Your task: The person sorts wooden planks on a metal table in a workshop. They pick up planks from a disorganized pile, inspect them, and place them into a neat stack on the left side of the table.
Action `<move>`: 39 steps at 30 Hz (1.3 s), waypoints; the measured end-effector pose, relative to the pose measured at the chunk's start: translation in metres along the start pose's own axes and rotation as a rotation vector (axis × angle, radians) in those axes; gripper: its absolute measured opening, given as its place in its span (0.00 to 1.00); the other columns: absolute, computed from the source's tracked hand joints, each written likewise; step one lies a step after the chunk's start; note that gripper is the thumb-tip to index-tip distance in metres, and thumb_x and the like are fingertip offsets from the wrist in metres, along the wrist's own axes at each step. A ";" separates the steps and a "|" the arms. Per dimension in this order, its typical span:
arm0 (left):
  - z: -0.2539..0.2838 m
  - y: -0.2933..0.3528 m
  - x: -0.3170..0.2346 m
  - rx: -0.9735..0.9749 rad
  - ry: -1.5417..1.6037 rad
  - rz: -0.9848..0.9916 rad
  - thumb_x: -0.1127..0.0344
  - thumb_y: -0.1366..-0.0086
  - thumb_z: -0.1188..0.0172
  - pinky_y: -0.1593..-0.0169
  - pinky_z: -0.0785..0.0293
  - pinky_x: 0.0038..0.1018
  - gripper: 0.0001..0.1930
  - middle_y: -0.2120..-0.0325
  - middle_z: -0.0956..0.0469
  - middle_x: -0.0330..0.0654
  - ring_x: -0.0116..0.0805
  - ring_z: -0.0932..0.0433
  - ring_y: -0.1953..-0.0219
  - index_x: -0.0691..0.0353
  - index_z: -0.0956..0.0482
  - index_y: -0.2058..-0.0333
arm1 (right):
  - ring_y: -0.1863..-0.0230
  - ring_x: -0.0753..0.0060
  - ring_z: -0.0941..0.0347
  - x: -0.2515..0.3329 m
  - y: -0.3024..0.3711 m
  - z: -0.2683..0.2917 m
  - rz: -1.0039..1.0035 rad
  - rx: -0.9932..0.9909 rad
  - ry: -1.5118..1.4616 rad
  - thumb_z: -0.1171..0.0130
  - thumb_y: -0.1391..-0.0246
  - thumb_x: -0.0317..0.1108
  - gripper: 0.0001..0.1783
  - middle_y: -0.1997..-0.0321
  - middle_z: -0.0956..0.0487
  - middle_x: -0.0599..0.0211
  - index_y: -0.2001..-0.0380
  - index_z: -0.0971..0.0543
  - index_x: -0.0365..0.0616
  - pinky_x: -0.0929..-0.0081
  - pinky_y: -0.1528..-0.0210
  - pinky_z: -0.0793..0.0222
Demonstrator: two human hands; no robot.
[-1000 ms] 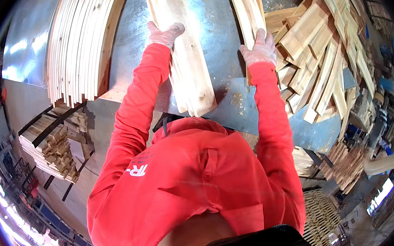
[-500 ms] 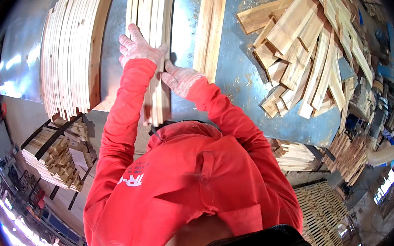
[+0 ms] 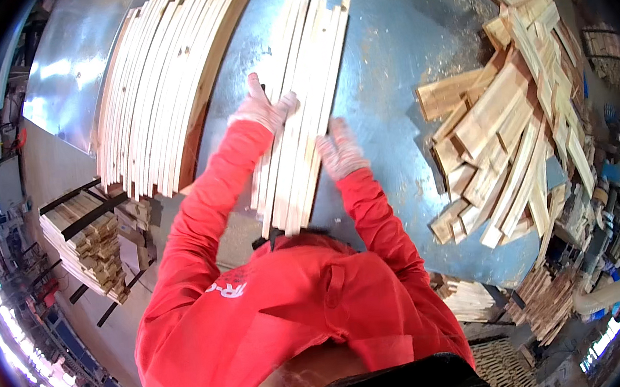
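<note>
A small bundle of pale wooden strips (image 3: 306, 113) lies lengthwise in front of me, its near end by my waist and its strip ends uneven. My left hand (image 3: 262, 111), in a whitish glove, lies along the bundle's left side with its fingers apart and some of them over the strips. On the opposite side, my gloved right hand (image 3: 341, 150) is at the right edge of the bundle, fingers stretched out and slightly blurred. Neither hand is wrapped round a strip. Left of the bundle stands a wide row of similar strips (image 3: 161, 88), packed side by side on the metal table (image 3: 383, 99).
A loose heap of wooden boards (image 3: 499, 125) covers the table's right side, with sawdust around it. Stacked wood on a black-barred rack (image 3: 86, 246) stands below left. More timber (image 3: 548, 302) and a pale flexible hose (image 3: 610, 294) are at the lower right.
The bundle now lies fanned out and farther right in view, with a single board no longer apparent beside it. My hands have separated, the right one shifting to the bundle's right edge.
</note>
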State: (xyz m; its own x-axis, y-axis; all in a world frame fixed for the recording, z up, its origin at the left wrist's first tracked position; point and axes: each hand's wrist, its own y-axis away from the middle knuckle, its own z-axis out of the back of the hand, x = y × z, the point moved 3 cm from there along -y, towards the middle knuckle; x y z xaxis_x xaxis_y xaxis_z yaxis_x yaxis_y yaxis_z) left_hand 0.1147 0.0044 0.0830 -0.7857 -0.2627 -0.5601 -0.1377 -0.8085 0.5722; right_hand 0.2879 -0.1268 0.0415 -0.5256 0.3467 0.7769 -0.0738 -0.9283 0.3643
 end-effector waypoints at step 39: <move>0.032 0.117 0.068 -0.582 -0.202 -0.515 0.55 0.47 0.36 0.38 0.36 0.42 0.37 0.44 0.30 0.57 0.55 0.29 0.43 0.65 0.35 0.40 | 0.32 0.47 0.43 0.061 -0.066 -0.047 0.333 -0.002 -0.437 0.44 0.40 0.51 0.48 0.32 0.40 0.42 0.29 0.56 0.37 0.66 0.32 0.46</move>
State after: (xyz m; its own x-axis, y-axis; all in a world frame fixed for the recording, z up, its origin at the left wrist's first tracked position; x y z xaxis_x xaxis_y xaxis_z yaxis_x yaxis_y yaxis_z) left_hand 0.0257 -0.0915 0.1313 -0.8105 0.2737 -0.5179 -0.2199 -0.9616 -0.1641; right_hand 0.2203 -0.0504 0.0407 -0.1195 0.0567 0.9912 0.0346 -0.9975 0.0613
